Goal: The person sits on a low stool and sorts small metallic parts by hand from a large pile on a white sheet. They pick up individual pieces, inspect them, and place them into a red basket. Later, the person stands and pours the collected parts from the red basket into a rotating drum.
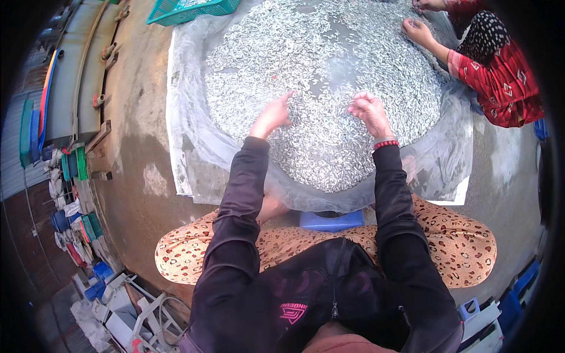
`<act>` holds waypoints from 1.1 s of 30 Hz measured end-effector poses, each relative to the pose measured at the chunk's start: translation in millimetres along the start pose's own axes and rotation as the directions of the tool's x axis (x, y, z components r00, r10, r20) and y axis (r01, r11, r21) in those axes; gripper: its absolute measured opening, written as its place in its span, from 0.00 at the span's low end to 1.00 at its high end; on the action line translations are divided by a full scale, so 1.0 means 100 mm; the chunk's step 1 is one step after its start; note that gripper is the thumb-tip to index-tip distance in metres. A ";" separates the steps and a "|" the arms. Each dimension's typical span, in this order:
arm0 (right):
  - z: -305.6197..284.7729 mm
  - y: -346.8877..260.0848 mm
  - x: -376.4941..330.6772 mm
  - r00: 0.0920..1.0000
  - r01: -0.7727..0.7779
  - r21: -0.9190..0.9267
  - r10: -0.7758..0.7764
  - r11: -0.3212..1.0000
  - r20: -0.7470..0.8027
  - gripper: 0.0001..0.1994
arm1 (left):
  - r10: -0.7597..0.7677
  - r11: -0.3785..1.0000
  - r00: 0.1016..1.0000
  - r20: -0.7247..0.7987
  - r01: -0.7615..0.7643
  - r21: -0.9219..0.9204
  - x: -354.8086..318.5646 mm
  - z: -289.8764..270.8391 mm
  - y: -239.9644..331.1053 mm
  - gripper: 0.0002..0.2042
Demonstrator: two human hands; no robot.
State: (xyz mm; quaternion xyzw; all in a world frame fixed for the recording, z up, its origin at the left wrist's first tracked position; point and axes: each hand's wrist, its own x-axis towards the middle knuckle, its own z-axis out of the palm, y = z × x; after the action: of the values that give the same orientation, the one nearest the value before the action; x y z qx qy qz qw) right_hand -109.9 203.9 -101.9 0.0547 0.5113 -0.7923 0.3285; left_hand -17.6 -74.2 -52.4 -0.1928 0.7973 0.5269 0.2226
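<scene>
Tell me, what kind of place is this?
Probably a work yard, perhaps for small fish: silvery fish-like pieces lie spread on pale netting, with a green basket at its edge.

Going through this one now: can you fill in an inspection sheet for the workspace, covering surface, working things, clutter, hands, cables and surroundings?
Surface: pale net spread over a white sheet on the floor.
Working things: small silvery pieces, thickly spread, with some bare patches.
Clutter: green basket at the top edge; blue plastic thing before the person's lap.
Hands: left hand over the pieces, fingers apart; right hand with fingers curled, grip unclear.
Cables: nothing seen near the hands.
Surroundings: co-worker's red sleeve at upper right; jumbled gear at lower left.
</scene>
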 end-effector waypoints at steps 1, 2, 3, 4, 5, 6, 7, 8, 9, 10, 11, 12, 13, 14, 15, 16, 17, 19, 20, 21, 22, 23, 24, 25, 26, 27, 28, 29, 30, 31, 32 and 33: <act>-0.01 -0.03 -0.01 0.999 0.017 0.100 -0.022 0.995 0.043 0.09 | 0.017 0.938 0.998 -0.062 0.006 0.345 0.02 -0.01 0.02 0.30; -0.02 -0.06 -0.03 0.997 0.021 0.199 -0.036 0.980 0.071 0.11 | 0.118 0.900 0.984 -0.137 -0.047 0.434 0.05 0.01 0.03 0.33; -0.03 -0.09 -0.03 0.993 0.046 0.305 -0.077 0.951 0.090 0.12 | 0.169 0.906 0.977 -0.131 -0.102 0.412 0.09 0.04 0.05 0.30; -0.04 -0.12 -0.04 0.998 0.035 0.338 -0.050 0.941 0.035 0.17 | 0.218 0.907 0.968 -0.126 -0.153 0.393 0.15 0.07 0.08 0.28; -0.04 -0.16 -0.04 0.998 0.028 0.326 -0.042 0.945 0.036 0.17 | 0.269 0.905 0.955 -0.122 -0.207 0.373 0.22 0.13 0.10 0.26; -0.05 -0.19 -0.03 0.999 0.033 0.306 -0.037 0.952 0.008 0.17 | 0.329 0.877 0.941 -0.078 -0.274 0.394 0.32 0.22 0.12 0.21; -0.05 -0.22 -0.01 0.999 0.023 0.270 -0.012 0.962 -0.042 0.17 | 0.337 0.854 0.940 -0.054 -0.282 0.437 0.43 0.31 0.14 0.16; -0.05 -0.25 0.02 1.000 0.015 0.266 -0.009 0.964 -0.025 0.18 | 0.367 0.817 0.930 -0.032 -0.305 0.490 0.55 0.41 0.14 0.15; -0.05 -0.26 0.07 0.999 0.024 0.236 -0.018 0.972 -0.027 0.18 | 0.394 0.776 0.919 -0.008 -0.328 0.539 0.69 0.50 0.14 0.14; -0.06 -0.28 0.14 1.000 0.011 0.200 -0.008 0.980 -0.015 0.19 | 0.408 0.748 0.912 -0.047 -0.304 0.590 0.77 0.61 0.10 0.14; -0.07 -0.29 0.22 1.000 -0.005 0.164 0.009 0.986 -0.026 0.19 | 0.359 0.811 0.931 -0.072 -0.272 0.518 0.87 0.68 0.07 0.14; -0.07 -0.27 0.31 0.998 -0.003 0.015 0.003 1.000 -0.058 0.19 | 0.330 0.864 0.939 -0.100 -0.258 0.433 0.97 0.74 0.04 0.14; -0.08 -0.25 0.40 0.993 0.084 -0.296 -0.105 0.951 -0.057 0.18 | 0.333 0.816 0.940 -0.074 -0.247 0.522 1.03 0.78 0.02 0.13; -0.06 -0.21 0.51 0.979 0.151 -0.573 -0.200 0.805 -0.023 0.16 | 0.393 0.645 0.919 -0.018 -0.262 0.718 1.08 0.82 0.02 0.13; -0.05 -0.16 0.60 0.966 0.159 -0.803 -0.257 0.574 0.008 0.15 | 0.436 0.623 0.900 -0.001 -0.301 0.722 1.10 0.81 0.03 0.12; -0.06 -0.09 0.63 0.950 0.153 -0.920 -0.309 0.361 0.037 0.14 | 0.430 0.613 0.902 0.019 -0.308 0.727 1.11 0.76 0.06 0.11; -0.06 -0.02 0.67 0.939 0.101 -0.988 -0.340 0.117 0.056 0.13 | 0.423 0.603 0.905 0.034 -0.309 0.735 1.09 0.70 0.09 0.10; -0.03 0.10 0.73 0.939 0.054 -0.985 -0.327 -0.162 0.106 0.11 | 0.449 0.715 0.893 -0.027 -0.340 0.611 0.99 0.44 0.16 0.10; -0.02 0.13 0.75 0.949 0.068 -0.979 -0.290 -0.192 0.123 0.11 | 0.351 0.818 0.935 -0.042 -0.285 0.499 0.95 0.29 0.21 0.11; 0.00 0.16 0.75 0.952 0.068 -0.972 -0.278 -0.226 0.131 0.11 | 0.289 0.893 0.955 -0.063 -0.246 0.377 0.90 0.15 0.24 0.13; 0.03 0.21 0.72 0.969 0.059 -0.981 -0.225 -0.183 0.101 0.11 | 0.355 0.839 0.933 -0.059 -0.289 0.462 0.83 0.05 0.25 0.15; 0.04 0.23 0.70 0.988 0.069 -0.981 -0.124 -0.179 0.092 0.10 | 0.308 0.833 0.951 -0.020 -0.260 0.488 0.78 -0.01 0.24 0.15; 0.07 0.25 0.66 0.995 0.061 -0.981 -0.063 -0.186 0.074 0.10 | 0.295 0.817 0.956 0.001 -0.253 0.518 0.75 -0.06 0.22 0.15; 0.09 0.26 0.62 0.997 0.071 -0.981 -0.004 -0.181 0.073 0.09 | 0.274 0.796 0.961 0.026 -0.242 0.555 0.73 -0.09 0.20 0.14; 0.09 0.26 0.57 0.997 0.072 -0.990 0.021 -0.125 0.070 0.10 | 0.284 0.766 0.954 0.097 -0.286 0.575 0.71 -0.08 0.15 0.14; 0.09 0.25 0.51 0.995 0.086 -0.995 0.048 -0.056 0.084 0.11 | 0.307 0.714 0.932 0.191 -0.358 0.602 0.70 -0.04 0.10 0.14; 0.08 0.24 0.45 0.992 0.097 -0.995 0.077 0.012 0.098 0.12 | 0.343 0.647 0.897 0.281 -0.442 0.622 0.67 0.02 0.02 0.14; 0.06 0.22 0.38 0.988 0.086 -0.994 0.120 0.069 0.094 0.13 | 0.354 0.574 0.861 0.366 -0.509 0.641 0.64 0.06 -0.04 0.13; 0.05 0.18 0.33 0.975 0.086 -0.985 0.190 0.148 0.113 0.15 | 0.322 0.574 0.879 0.350 -0.476 0.666 0.59 0.13 -0.10 0.11; 0.03 0.15 0.28 0.968 0.088 -0.954 0.201 0.286 0.149 0.15 | 0.322 0.554 0.892 0.318 -0.450 0.700 0.55 0.16 -0.15 0.10; 0.01 0.11 0.23 0.964 0.052 -0.915 0.219 0.399 0.151 0.15 | 0.324 0.532 0.902 0.286 -0.423 0.734 0.52 0.18 -0.18 0.10; 0.00 0.09 0.19 0.957 0.006 -0.868 0.248 0.497 0.149 0.15 | 0.326 0.509 0.911 0.253 -0.395 0.765 0.48 0.18 -0.20 0.09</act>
State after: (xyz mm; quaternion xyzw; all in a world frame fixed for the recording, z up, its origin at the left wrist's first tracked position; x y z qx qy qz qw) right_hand -119.4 192.8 -116.4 -0.1818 0.7848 -0.4079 0.4299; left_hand -43.7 -68.1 -100.5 0.1186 0.9604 0.1522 0.2010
